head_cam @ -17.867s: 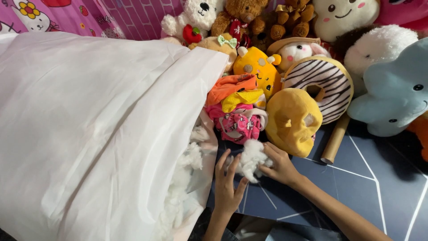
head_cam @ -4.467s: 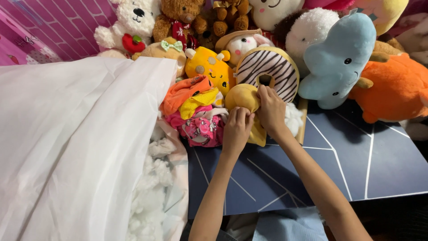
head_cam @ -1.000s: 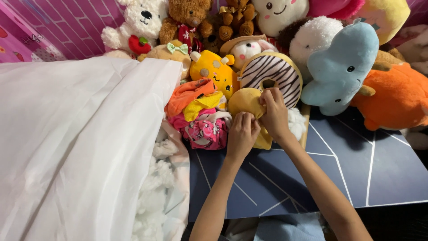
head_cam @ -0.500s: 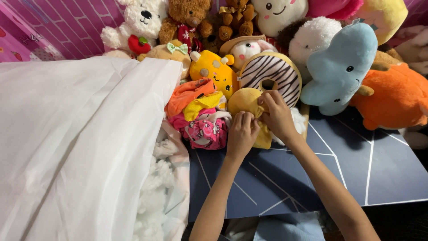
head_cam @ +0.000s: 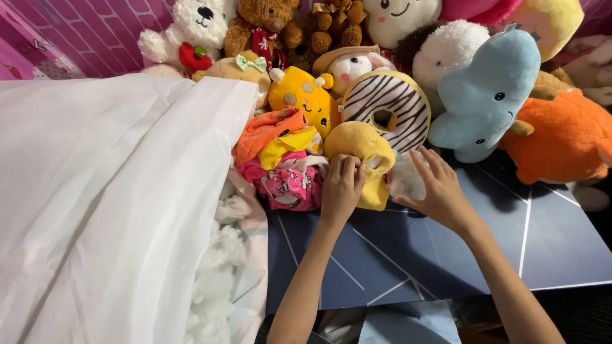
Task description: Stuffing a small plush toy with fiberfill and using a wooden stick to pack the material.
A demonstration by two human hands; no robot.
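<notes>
Dark blue mat (head_cam: 446, 255) before pink brick-print wall (head_cam: 95, 32); left hand (head_cam: 341, 188) gripping yellow plush (head_cam: 363, 143), right hand (head_cam: 433, 188) spread on stuffing (head_cam: 401, 181).

Mustard-yellow plush shell (head_cam: 363, 153), white stuffing tuft (head_cam: 405, 181), brown-and-cream striped donut plush (head_cam: 389, 111), pale blue whale plush (head_cam: 484, 95), orange plush (head_cam: 561, 140), pink patterned cloth (head_cam: 287, 185), white sack (head_cam: 108, 204), navy mat with white lines (head_cam: 408, 248).

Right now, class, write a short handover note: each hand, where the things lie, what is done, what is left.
Left hand: grip closed on the yellow plush toy skin, which lies on the dark blue floor mat.
Right hand: open, fingers on a white stuffing tuft beside it.
More white loose stuffing lies at the white fabric sack.
Done: the skin looks partly filled.
Left: that tuft is outside.
</notes>
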